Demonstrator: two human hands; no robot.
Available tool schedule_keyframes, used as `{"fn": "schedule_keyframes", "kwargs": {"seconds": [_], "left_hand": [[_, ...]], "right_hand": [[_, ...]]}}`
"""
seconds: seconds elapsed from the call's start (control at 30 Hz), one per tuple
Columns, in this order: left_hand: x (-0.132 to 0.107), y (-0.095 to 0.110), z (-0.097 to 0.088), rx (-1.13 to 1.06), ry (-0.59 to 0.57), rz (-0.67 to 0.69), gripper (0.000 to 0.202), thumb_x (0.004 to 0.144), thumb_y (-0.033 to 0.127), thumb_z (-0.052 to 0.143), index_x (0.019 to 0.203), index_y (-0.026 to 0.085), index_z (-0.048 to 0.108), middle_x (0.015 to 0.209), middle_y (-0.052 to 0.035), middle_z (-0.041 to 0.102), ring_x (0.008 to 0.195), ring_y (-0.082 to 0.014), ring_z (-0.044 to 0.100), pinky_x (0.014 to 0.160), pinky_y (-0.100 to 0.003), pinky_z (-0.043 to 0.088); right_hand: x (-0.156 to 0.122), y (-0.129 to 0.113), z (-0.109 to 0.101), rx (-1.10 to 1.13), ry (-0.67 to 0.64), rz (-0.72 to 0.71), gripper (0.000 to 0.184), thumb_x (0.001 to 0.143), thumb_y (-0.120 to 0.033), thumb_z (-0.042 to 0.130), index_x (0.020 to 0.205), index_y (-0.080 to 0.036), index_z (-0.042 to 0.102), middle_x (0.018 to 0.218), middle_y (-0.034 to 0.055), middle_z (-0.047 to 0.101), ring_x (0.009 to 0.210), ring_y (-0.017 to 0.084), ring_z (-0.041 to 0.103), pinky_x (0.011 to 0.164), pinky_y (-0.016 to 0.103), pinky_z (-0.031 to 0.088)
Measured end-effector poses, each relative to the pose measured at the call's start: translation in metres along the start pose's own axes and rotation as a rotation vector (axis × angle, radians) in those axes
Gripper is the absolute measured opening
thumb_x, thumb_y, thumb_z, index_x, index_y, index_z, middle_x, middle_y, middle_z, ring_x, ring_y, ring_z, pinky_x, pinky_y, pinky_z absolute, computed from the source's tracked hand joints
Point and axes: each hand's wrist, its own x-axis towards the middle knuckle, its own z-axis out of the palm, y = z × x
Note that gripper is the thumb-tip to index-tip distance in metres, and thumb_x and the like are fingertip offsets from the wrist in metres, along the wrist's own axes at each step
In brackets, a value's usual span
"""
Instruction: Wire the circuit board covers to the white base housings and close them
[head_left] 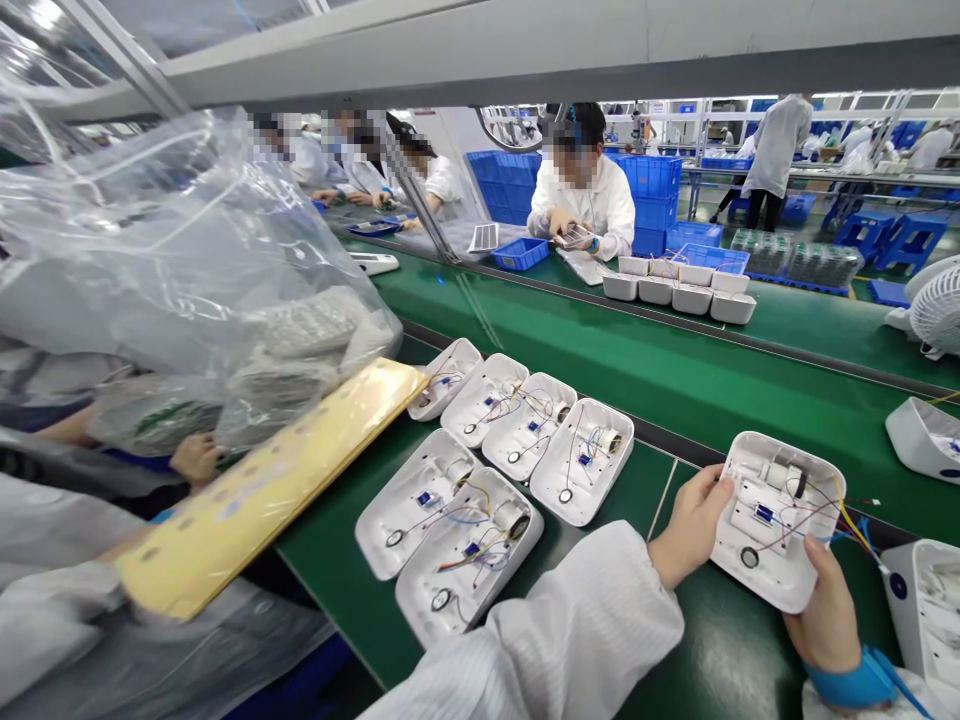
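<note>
My left hand (pixel 691 525) grips the left edge of a white plastic housing (pixel 780 520), thumb on its rim. My right hand (pixel 825 610) holds the same housing from its near right corner, thumb lying on the inside. The housing is open side up and shows a small blue board, a round part and red, yellow and blue wires trailing off to the right. It is held just above the green bench (pixel 675 390).
Several more open housings (pixel 517 430) lie in rows to the left. A yellow perforated board (pixel 262 490) and a clear plastic bag (pixel 187 270) sit at far left by another person's hand (pixel 196 458). Co-workers sit beyond the green belt; white trays (pixel 679 285), blue crates, a fan (pixel 937 310).
</note>
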Motion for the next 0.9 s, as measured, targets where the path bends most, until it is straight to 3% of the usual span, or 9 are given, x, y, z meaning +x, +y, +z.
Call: {"fn": "schedule_keyframes", "kwargs": {"seconds": [0.9], "left_hand": [[0.0016, -0.0024, 0.0, -0.032, 0.002, -0.011, 0.053, 0.084, 0.056, 0.062, 0.11, 0.01, 0.067, 0.108, -0.0125, 0.069, 0.097, -0.0247, 0.062, 0.086, -0.033, 0.046]], "right_hand": [[0.0021, 0.003, -0.0034, -0.005, 0.014, -0.001, 0.062, 0.081, -0.042, 0.068, 0.139, -0.024, 0.056, 0.12, 0.0062, 0.073, 0.121, 0.034, 0.062, 0.111, 0.054, 0.042]]}}
